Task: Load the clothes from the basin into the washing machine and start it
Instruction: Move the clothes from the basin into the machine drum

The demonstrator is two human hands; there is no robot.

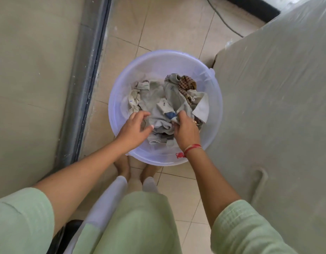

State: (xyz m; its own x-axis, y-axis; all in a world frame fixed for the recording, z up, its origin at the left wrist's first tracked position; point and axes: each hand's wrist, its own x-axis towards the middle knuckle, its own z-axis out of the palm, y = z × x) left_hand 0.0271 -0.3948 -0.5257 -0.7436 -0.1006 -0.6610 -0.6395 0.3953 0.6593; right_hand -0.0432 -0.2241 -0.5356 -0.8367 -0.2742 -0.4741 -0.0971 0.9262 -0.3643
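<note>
Green sleeves (246, 226) up close, arms reaching down into the basin (122, 85) on the floor. Right hand (185, 129) is bunched tight around a grey piece of the clothes (155, 99), left hand (133, 128) half-curled on the pile beside it, probably gathering one armful.

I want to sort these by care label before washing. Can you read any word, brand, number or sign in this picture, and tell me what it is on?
No text can be read.
Small dark mark on the grey-green garment in the translucent lilac plastic basin: too small and blurred to read.
Small dark specks on the white cloth: blurred, not readable.
Tiny blue mark on the cream cloth: not readable.
No care label shows.
</note>
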